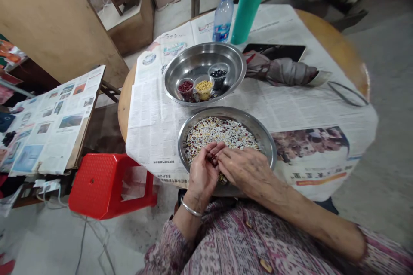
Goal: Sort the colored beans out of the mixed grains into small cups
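My left hand (204,169) is cupped palm up over the near steel basin (272,154), with dark red beans (213,160) lying in the palm. My right hand (243,167) reaches across from the right, its fingers bent together at those beans. What its fingertips hold, if anything, is hidden. Beneath both hands the basin holds a spread of white grains mixed with red, yellow and dark beans (222,133). Behind it a second steel basin (237,58) carries three clear cups: red beans (186,87), yellow beans (204,87) and black beans (219,74).
Newspaper (148,107) covers the round table (342,43). At the back stand a water bottle (223,15) and a tall green bottle (249,8). A folded umbrella (284,70) lies by a dark flat device (280,51) on the right. A red stool (100,182) is at the left.
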`<state>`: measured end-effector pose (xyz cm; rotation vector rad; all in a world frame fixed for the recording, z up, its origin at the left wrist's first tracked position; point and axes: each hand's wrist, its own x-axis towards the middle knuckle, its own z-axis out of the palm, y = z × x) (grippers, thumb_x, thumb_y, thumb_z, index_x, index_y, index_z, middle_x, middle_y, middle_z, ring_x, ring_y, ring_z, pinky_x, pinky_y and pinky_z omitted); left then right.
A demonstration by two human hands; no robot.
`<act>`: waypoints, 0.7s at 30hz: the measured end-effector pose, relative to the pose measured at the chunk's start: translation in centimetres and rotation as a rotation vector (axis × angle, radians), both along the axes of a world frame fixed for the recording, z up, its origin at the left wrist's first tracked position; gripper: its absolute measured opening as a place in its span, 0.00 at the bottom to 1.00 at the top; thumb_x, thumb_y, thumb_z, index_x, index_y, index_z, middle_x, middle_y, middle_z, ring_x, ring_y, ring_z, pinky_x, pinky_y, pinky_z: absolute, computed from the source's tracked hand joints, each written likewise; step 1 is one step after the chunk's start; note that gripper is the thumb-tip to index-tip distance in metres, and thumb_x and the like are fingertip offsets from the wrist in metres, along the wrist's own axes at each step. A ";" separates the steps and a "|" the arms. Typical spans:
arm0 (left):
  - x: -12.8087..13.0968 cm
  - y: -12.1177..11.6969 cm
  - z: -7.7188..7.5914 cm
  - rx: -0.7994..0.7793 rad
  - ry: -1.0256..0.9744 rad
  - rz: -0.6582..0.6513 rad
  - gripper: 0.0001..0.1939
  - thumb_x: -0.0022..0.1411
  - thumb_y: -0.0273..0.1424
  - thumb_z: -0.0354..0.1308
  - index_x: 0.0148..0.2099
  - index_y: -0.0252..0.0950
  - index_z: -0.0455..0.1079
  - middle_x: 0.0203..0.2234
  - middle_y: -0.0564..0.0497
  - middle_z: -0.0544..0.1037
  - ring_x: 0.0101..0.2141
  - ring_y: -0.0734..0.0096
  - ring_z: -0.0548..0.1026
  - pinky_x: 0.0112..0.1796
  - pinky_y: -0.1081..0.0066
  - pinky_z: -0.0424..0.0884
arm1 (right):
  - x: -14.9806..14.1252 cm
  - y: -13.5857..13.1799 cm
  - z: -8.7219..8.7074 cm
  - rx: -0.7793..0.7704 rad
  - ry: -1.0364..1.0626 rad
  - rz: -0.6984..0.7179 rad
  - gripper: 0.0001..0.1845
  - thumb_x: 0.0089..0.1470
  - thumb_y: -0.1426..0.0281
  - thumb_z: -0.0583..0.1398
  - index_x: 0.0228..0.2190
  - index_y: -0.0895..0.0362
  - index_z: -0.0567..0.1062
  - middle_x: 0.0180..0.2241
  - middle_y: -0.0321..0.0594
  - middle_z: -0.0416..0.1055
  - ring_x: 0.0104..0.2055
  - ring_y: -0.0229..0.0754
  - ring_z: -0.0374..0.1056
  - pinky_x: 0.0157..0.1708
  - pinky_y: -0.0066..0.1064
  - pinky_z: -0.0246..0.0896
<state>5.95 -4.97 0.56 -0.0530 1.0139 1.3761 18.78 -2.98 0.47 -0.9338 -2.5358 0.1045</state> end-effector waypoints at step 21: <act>-5.7 11.3 7.5 0.183 0.095 0.062 0.20 0.75 0.36 0.48 0.29 0.35 0.64 0.23 0.55 0.65 0.20 0.83 0.60 0.21 0.80 0.58 | 2.6 3.1 -3.8 -0.059 0.433 -0.186 0.08 0.61 0.71 0.57 0.30 0.54 0.74 0.29 0.38 0.77 0.28 0.41 0.74 0.33 0.32 0.67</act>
